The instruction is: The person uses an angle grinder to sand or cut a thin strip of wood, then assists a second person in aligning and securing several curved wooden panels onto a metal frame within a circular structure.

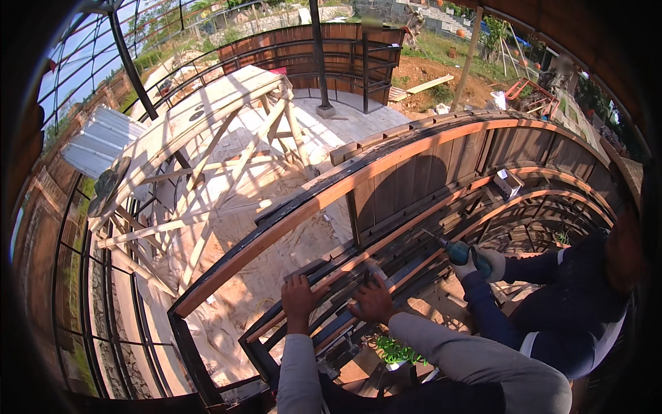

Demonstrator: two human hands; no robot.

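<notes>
My left hand [298,298] is curled over the end of a short dark board [318,268] that lies across the curved bench frame [360,257]. To its right, my right hand [373,301] rests on the frame's slats with its fingers bent. What lies under those fingers is mostly hidden; a pale grey piece [379,273] shows just beyond them. At the right, a co-worker's gloved hands [485,264] hold a teal and black power drill [456,252], its long bit pointing toward the slats.
A reddish-brown curved rail [331,196] sweeps above the bench. A small box [508,182] sits on the far slats. Beneath my right arm lies a coiled green hose [396,350]. Wooden trestle scaffolding [227,162] stands at left, beside black metal posts [319,62].
</notes>
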